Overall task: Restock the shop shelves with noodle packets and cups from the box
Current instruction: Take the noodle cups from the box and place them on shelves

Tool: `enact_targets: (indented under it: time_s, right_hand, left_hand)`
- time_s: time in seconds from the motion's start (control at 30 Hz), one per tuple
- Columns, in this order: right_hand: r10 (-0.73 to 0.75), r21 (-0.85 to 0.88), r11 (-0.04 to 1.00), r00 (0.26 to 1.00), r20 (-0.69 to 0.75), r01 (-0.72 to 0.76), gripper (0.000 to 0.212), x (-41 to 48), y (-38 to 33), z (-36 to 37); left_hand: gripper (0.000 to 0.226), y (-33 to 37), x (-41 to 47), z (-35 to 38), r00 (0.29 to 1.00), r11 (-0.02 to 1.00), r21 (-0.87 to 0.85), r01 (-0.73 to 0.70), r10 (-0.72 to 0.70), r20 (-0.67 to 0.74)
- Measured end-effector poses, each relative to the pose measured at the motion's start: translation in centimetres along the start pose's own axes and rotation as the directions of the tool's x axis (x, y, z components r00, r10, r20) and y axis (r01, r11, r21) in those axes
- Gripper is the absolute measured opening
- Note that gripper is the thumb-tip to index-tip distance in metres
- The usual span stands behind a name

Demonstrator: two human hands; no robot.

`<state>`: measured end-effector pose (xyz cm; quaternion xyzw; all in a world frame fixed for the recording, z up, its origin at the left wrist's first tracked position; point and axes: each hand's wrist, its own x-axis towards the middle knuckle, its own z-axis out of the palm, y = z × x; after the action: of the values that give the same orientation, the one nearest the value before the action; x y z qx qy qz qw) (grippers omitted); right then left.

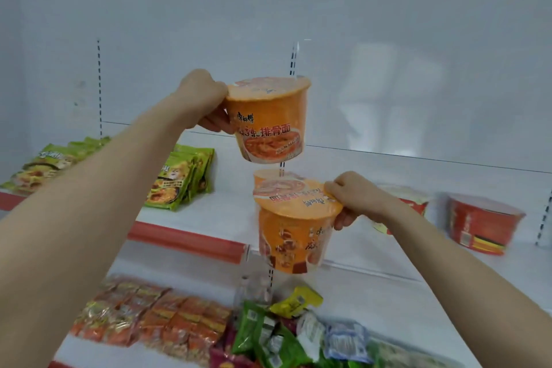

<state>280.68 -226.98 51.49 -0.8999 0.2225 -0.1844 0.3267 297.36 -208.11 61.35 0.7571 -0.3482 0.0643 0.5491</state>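
My left hand (206,101) grips an orange noodle cup (268,122) by its rim and holds it up in the air in front of the white shelf back. Lower down, my right hand (352,203) grips a second orange noodle cup (292,227) at its lid edge, above the front of the middle shelf (227,206). Just behind that cup the top of a third orange cup (265,175) shows on the shelf. The box is not in view.
Green noodle packets (176,179) stand in rows at the left of the middle shelf. Red noodle bowls (481,224) sit at its right. The lower shelf holds orange packets (155,320) and a heap of mixed green, yellow and blue packets (292,334).
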Motion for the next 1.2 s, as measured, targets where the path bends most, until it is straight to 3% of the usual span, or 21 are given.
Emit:
enact_targets:
  time_s: [0.4,0.63,1.2]
  right_hand:
    - [0.283,-0.007,0.957,0.935,-0.216,-0.291,0.027,8.5,7.5,-3.3]
    - [0.377,-0.022,0.917,0.885,-0.274,-0.398,0.037,12.5,8.9,-2.6]
    - [0.425,-0.05,0.895,0.883,-0.199,-0.442,0.037,18.1,11.4,-2.7]
  left_hand:
    - [0.03,-1.4,10.8,8.0,0.98,0.995,0.077,-0.058,0.042,0.194]
    - [0.03,-4.0,15.6,11.1,0.957,0.988,0.145,-0.046,0.002,0.289]
    - [0.035,-6.0,20.5,16.1,0.917,0.962,0.266,-0.057,-0.055,0.395]
